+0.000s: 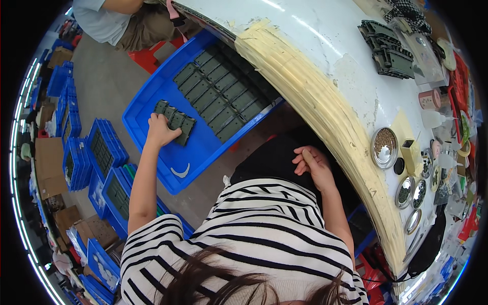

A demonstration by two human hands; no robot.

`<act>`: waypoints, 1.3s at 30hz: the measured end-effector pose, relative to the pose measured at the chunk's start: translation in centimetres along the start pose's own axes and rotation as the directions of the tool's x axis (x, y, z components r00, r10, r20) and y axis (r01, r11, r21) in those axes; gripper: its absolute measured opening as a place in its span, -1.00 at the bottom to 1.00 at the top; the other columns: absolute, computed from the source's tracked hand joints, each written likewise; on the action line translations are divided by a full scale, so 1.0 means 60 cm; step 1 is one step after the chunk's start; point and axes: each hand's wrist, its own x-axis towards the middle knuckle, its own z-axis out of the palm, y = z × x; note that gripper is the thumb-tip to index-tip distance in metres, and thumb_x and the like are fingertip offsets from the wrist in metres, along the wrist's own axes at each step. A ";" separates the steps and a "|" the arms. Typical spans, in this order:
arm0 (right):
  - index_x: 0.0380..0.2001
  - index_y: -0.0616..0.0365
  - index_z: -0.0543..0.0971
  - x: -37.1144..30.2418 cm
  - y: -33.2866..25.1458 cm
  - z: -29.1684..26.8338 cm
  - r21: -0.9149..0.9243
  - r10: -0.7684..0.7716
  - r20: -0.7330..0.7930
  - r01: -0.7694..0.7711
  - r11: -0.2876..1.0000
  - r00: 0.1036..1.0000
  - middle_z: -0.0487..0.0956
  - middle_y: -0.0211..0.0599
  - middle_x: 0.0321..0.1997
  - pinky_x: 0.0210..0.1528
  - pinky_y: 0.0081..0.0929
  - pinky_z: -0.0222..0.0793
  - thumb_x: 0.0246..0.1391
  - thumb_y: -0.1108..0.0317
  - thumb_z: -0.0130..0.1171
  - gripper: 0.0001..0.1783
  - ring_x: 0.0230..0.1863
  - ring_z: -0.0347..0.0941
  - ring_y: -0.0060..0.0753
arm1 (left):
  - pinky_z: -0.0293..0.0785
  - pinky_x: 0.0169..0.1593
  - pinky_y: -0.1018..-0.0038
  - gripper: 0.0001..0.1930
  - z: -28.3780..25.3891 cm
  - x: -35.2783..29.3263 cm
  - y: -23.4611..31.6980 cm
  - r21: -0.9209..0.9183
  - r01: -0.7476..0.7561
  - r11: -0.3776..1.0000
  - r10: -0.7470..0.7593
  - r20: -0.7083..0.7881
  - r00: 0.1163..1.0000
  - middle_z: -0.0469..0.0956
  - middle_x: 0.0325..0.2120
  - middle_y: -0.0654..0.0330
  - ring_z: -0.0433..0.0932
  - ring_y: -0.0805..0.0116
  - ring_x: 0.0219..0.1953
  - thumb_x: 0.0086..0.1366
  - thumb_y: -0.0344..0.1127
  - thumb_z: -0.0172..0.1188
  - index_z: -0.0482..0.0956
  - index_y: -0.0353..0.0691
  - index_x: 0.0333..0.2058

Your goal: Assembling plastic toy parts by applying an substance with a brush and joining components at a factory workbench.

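Observation:
My left hand [161, 131] is closed on the edge of a dark green ribbed plastic part [176, 121], which looks like a model tank's hull piece with a toothed side. The part is inside a blue plastic tray [161, 81], tilted and apart from the others. Several like green parts [213, 94] lie side by side in rows filling the tray's right portion. My right hand [314, 165] hovers near my lap, beside the table edge, its fingers loosely bent and apart with nothing in them.
The white table [325, 56] has a taped yellowish edge [310, 91]. On it are two tracked green assemblies [387, 51], a round tin [384, 147] of small brown bits and smaller tins. Stacked blue trays [104, 147] stand at left. A seated person [109, 23] is at upper left.

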 end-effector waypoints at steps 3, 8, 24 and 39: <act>-0.19 0.27 0.47 -0.002 0.000 -0.001 0.001 0.002 -0.005 -0.002 1.000 1.000 0.53 -0.34 -0.44 -0.49 -0.70 0.37 0.27 0.17 -0.08 -0.66 -0.56 0.45 -0.61 | 0.31 0.08 0.20 -0.39 0.011 -0.017 0.020 -0.009 0.031 0.999 -0.032 -0.043 0.999 0.26 -0.05 -0.26 0.25 -0.18 0.02 -0.09 -0.09 0.28 0.38 -0.44 -0.15; -0.18 0.26 0.47 0.001 -0.002 0.000 0.000 0.013 0.000 -0.013 1.000 1.000 0.53 -0.33 -0.43 -0.49 -0.70 0.37 0.27 0.18 -0.08 -0.67 -0.56 0.45 -0.61 | 0.18 0.20 0.11 -0.36 0.083 -0.069 0.055 0.009 -0.149 0.989 0.146 -0.285 0.947 0.07 0.16 -0.33 0.11 -0.28 0.19 0.12 -0.10 0.21 0.28 -0.40 0.08; -0.17 0.26 0.47 -0.002 0.000 -0.002 -0.010 0.007 0.009 -0.007 1.000 1.000 0.53 -0.30 -0.42 -0.45 -0.66 0.40 0.28 0.17 -0.10 -0.66 -0.53 0.46 -0.56 | 0.35 0.06 0.18 -0.23 0.063 -0.100 0.101 -0.066 -0.189 0.980 0.171 -0.214 0.962 0.26 0.02 -0.13 0.26 -0.07 0.08 -0.17 -0.14 0.38 0.32 -0.10 0.10; -0.18 0.22 0.48 -0.002 0.003 -0.004 0.008 0.012 0.026 -0.012 1.000 1.000 0.54 -0.32 -0.41 -0.45 -0.68 0.41 0.28 0.16 -0.09 -0.67 -0.52 0.47 -0.60 | 0.35 0.02 0.36 -0.42 -0.175 -0.058 0.160 -0.719 -0.320 0.617 -0.071 -0.456 0.887 0.47 -0.18 0.15 0.45 0.36 -0.12 0.06 -0.30 0.27 0.31 -0.25 0.08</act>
